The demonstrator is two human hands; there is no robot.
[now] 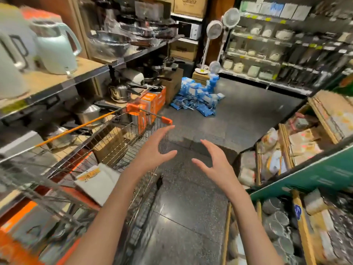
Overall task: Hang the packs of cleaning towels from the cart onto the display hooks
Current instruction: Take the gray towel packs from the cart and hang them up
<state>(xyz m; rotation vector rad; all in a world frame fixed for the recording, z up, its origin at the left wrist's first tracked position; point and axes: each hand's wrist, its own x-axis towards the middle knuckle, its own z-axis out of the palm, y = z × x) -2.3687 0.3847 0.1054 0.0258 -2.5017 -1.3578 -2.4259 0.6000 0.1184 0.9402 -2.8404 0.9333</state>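
Note:
A wire shopping cart [114,142] with orange trim stands at my left in a store aisle. Inside it lies a flat white pack with an orange label [97,181] beside a brown carton [110,144]. My left hand [154,148] hovers with spread fingers just past the cart's right rim, holding nothing. My right hand [215,161] is raised opposite it over the floor, fingers relaxed, palm facing left, also empty. A heap of blue-and-white packs [196,98] lies on the dark floor farther up the aisle. No display hooks are plainly visible.
Left shelves carry kettles [57,46], pots and orange boxes [152,100]. On the right, a green-edged shelf [305,175] holds packaged goods in wooden bins. Standing fans [214,31] and stacked cartons close the aisle's far end. Dark tiled floor [191,217] runs between.

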